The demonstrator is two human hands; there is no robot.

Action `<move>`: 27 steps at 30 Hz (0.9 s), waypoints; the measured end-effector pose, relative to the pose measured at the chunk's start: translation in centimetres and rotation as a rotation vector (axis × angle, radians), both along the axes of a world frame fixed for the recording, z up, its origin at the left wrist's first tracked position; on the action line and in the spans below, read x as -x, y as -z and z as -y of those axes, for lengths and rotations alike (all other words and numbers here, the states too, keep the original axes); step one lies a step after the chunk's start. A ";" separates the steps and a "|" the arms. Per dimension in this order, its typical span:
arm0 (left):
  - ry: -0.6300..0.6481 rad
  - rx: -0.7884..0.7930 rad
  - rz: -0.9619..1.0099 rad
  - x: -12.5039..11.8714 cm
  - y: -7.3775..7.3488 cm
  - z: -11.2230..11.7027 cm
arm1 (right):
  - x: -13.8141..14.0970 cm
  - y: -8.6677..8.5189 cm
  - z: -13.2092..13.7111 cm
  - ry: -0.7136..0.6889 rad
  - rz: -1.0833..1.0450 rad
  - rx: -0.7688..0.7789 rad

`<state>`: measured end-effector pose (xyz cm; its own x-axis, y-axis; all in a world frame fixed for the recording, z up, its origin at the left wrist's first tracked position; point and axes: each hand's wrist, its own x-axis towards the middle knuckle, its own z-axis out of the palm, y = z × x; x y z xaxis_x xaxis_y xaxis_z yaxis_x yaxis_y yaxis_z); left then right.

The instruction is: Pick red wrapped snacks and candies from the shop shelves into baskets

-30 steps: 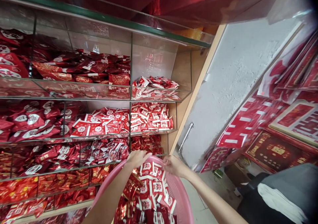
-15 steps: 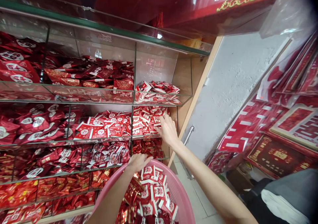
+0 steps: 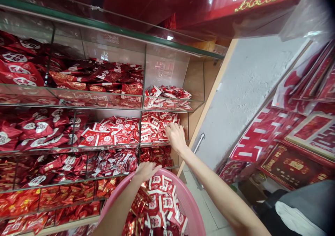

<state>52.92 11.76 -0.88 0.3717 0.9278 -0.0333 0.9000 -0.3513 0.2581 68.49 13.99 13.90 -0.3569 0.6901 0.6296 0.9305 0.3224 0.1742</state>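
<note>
A pink plastic basin at the bottom middle holds several red-and-white packets and some shiny red ones. My left hand grips the basin's far rim, fingers curled over it. My right hand reaches into the right compartment of the second glass shelf, fingers bent down into the pile of red-and-white packets there. What those fingers hold, if anything, is hidden.
Glass shelves with dividers fill the left, stacked with red packets of several kinds. A wooden side panel ends the unit, with a white wall beyond. Red framed decorations lean at the right. A grey cloth lies at lower right.
My right hand left the basin, rose to the second shelf's right compartment, and now its fingers curl into the packets. My left hand stays on the rim.
</note>
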 end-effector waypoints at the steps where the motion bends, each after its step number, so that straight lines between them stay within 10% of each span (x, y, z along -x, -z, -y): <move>1: -0.002 0.000 0.002 0.0 0.0 0.0 | 0.0 0.0 -0.1 -0.005 0.002 -0.009; 19: -0.018 0.022 0.012 -0.2 -0.7 0.3 | -2.1 -1.5 -1.7 -0.373 -0.922 0.114; 27: -0.014 0.030 -0.019 -0.2 -0.5 0.0 | -2.6 -0.3 3.6 -0.471 -1.160 0.263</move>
<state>53.13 11.74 -0.40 0.3578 0.9313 -0.0683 0.9095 -0.3310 0.2514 71.07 10.44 14.19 0.0645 0.7978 0.5994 0.2806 0.5619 -0.7781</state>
